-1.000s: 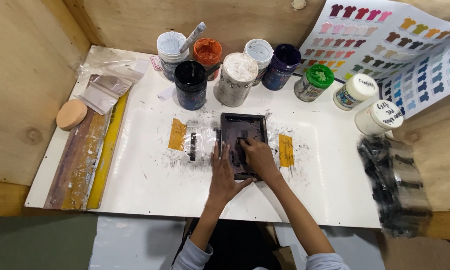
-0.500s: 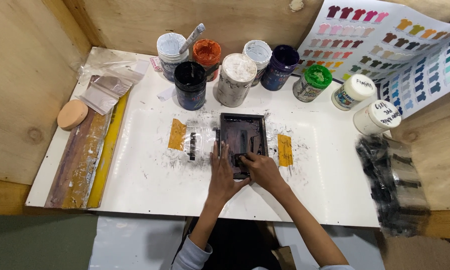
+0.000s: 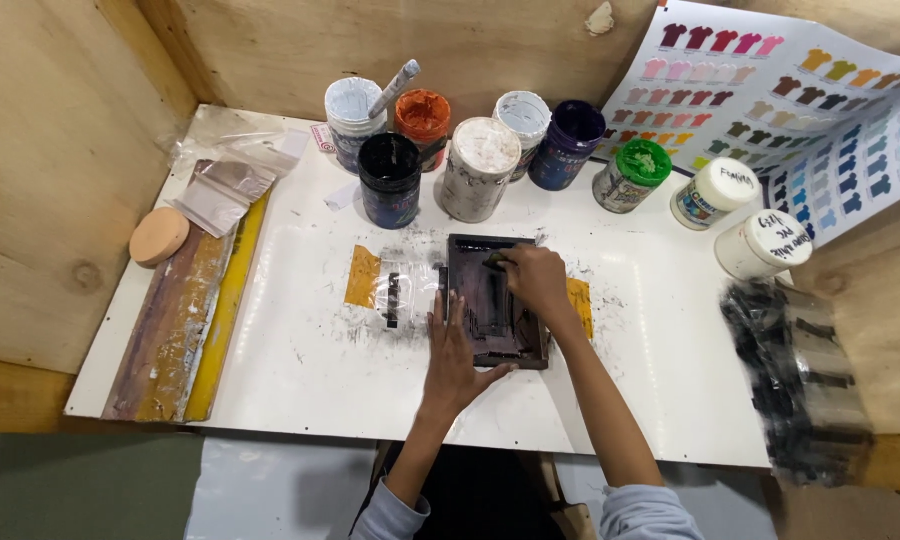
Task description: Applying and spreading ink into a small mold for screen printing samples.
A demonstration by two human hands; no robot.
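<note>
Screen frame [image 3: 497, 300], small, dark and ink-stained, lies flat near the middle of the white worktop [image 3: 300, 370], well in front of the paint jars [image 3: 480, 165] along the back edge. Left hand [image 3: 455, 355] presses open-palmed on its near left edge; right hand [image 3: 532, 280] grips a small tool at its far end.
</note>
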